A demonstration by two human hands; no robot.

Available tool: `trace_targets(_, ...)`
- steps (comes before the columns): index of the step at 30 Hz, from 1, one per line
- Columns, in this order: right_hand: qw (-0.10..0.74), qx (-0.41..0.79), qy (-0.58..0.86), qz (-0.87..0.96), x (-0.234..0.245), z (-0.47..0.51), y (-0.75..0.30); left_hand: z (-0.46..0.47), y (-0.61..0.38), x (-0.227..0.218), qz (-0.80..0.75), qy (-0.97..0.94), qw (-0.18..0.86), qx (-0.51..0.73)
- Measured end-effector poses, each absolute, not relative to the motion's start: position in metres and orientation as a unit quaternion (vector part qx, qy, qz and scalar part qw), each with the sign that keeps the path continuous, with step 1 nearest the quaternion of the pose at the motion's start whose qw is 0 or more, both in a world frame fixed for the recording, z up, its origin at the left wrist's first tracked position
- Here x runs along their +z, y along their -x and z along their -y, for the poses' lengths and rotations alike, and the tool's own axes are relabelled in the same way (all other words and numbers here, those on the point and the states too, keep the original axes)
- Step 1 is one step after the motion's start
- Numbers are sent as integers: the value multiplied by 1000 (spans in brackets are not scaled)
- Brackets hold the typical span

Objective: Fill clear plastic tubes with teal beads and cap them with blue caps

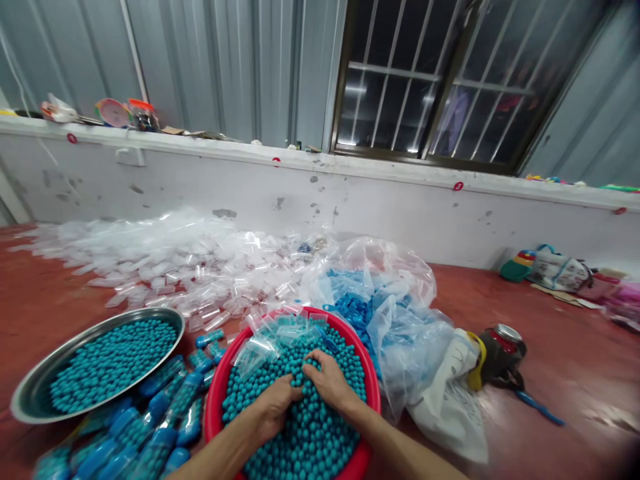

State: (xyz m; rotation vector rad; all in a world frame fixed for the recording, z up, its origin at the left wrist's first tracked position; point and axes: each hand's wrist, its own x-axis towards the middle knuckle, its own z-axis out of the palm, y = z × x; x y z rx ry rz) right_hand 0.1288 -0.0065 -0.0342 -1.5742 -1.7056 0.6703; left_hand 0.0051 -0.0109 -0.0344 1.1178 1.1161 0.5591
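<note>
A red basin (215, 400) full of small teal balls (320, 433) stands in front of me. Both of my hands reach into it and nearly meet above the balls. My left hand (278, 402) has its fingers curled, with the tips hidden among the balls. Bent inward, the fingers of my right hand (325, 377) close over something too small or hidden to make out. Several clear plastic tubes (260, 353) lie on the balls at the basin's far side. Left of the basin are filled bottles with blue caps (185, 393).
A metal tray (27, 393) of teal balls sits at the left. Clear tubes (175, 260) cover the floor towards the wall. Right of the basin are a plastic bag (400, 333) with blue caps (353, 310), a white sack (453, 407) and a red jar (505, 340).
</note>
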Motion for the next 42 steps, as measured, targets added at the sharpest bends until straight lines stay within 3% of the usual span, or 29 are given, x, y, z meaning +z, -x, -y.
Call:
trace_targets(6,347,215,610,679,-14,5,-157,15,15,-13,-374,-325,805,327)
trace_targets(10,189,23,673,715,-13,-4,-168,17,22,-12,-363,-329,804,337)
trace_targets(12,134,-16,687,713,-18,-8,-167,18,23,-14,-378,-343,787,346)
trace_targets(18,96,-22,693,714,-26,2,-161,22,22,-17,-448,-421,710,344)
trace_targets(27,53,7,665,745,-13,15,-172,21,24,-14,-454,-379,747,303)
trace_targets(34,31,26,653,756,-13,22,-171,24,20,-10,-485,-485,630,364)
trace_targets(39,91,115,613,776,-8,26,-171,24,17,-25,-467,-437,693,332)
trace_targets(42,89,97,606,784,-6,30,-168,26,18,-27,-442,-418,721,331)
